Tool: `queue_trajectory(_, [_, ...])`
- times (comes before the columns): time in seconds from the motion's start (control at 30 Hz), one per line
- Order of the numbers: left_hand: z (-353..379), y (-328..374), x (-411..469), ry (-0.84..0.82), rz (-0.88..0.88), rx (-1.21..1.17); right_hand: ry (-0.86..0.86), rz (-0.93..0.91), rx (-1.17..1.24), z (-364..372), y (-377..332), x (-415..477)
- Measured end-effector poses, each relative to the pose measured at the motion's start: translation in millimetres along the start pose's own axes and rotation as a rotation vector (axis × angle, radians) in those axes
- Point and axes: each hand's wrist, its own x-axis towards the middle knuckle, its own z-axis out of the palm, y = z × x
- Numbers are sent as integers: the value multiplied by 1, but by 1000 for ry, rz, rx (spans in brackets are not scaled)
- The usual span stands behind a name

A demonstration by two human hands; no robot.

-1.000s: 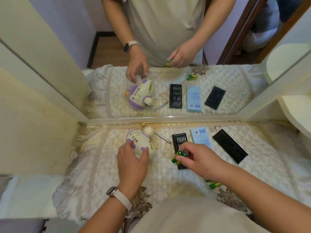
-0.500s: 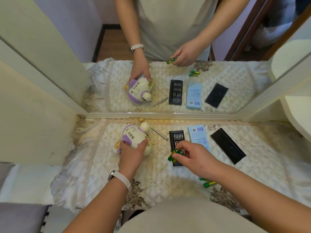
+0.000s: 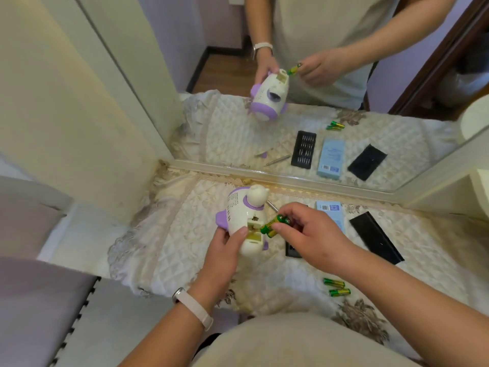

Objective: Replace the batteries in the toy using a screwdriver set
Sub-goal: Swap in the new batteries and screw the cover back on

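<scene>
Lifted since 0.5 s ago: toy point(image 3: 244, 218) is off the quilted cloth point(image 3: 180, 250), where it sat under the left hand point(image 3: 225, 251). It is now tipped so its open battery bay point(image 3: 254, 229) faces up toward the camera.

Left hand: fingers curled round the toy's lower end, thumb pressed on the shell just beside the bay. Grip looks firm.

Right hand point(image 3: 309, 234): has travelled from over the bit tray point(image 3: 292, 252) to just right of the toy. Thumb and forefinger pinch the held batteries point(image 3: 275, 223), seemingly two, green and gold. The lower tips are at the bay's right edge, touching or nearly so; cannot tell which. Other fingers loosely curled.

Right of the toy on the cloth:
- screwdriver point(image 3: 271, 206), mostly hidden behind the right hand
- bit tray, mostly covered by the right hand
- blue box point(image 3: 330, 211)
- black lid point(image 3: 375, 237), farthest out

Spare batteries point(image 3: 335, 287): two, well apart from the toy, below and to its right.

Judgement: bay is already unscrewed and open, and looks empty. Work has passed from fetching cells to loading them. Insertion not yet done; neither cell is seated. Polarity marks inside the bay are too small to read. Bay cover not identified anywhere; refitting it comes after loading.
</scene>
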Motion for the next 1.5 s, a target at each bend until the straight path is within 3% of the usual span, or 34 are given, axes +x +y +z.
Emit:
queue_trajectory(0.53, [-25,-2,-46,-100,72,-44,-12,-422,-487,28,-44,-22])
queue_trajectory(0.8, [-11,-7,-47,-126,54,-47,-52,-240,-319,24,-29,-34])
queue_trajectory(1.03, [5,-16,-44,-145,4,-60,18,-24,-160,7,14,-49])
queue_trajectory(1.27, [22,-24,-36,-212,-46,-76,-48,349,-435,19,140,-74])
queue_trajectory(1.5, [37,-31,-25,-278,-34,16,-107,430,-457,34,199,-109])
